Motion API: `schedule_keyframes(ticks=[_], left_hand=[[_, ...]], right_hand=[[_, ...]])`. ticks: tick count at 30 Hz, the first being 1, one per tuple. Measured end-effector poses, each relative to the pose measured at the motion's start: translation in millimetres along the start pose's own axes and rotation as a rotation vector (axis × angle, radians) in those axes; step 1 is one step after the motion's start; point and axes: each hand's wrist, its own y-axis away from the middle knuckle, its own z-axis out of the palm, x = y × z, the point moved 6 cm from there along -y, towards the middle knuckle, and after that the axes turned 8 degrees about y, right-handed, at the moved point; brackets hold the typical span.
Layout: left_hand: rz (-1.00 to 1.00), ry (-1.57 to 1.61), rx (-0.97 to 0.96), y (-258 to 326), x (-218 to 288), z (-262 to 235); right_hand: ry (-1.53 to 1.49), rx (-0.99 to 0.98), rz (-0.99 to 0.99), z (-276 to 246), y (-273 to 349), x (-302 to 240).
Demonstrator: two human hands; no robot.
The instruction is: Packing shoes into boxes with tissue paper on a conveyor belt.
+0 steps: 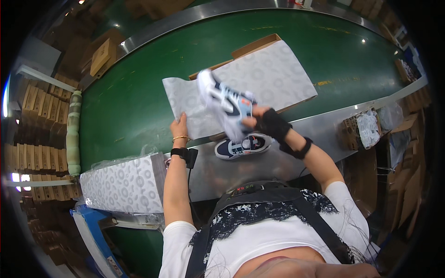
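My right hand (268,121), in a black fingerless glove, grips a white, navy and light-blue sneaker (227,103) by its heel end. The sneaker is tilted and a little blurred above a sheet of patterned wrapping paper (269,69). That paper lies over an open cardboard shoebox (256,46), whose brown edges show along the far side. At the paper's near left corner, my left hand (180,126) pinches its edge. A second matching sneaker (242,147) lies on the metal edge of the bench, just below the held one.
A thick stack of patterned paper (123,185) lies at the near left. The green conveyor belt (139,97) stretches behind. Stacked shoeboxes (44,106) fill racks at the left. A carton with white packets (366,129) stands at the right.
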Motion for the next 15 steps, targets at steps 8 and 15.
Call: schedule_keyframes(ticks=[8,15], left_hand=[[-0.367,0.552,-0.234,29,52,71],[0.196,0.263,-0.247,27,74,70]], right_hand=[[0.327,0.086,0.071,67,-96,57],[0.144,-0.297,0.030,101,-102,32]])
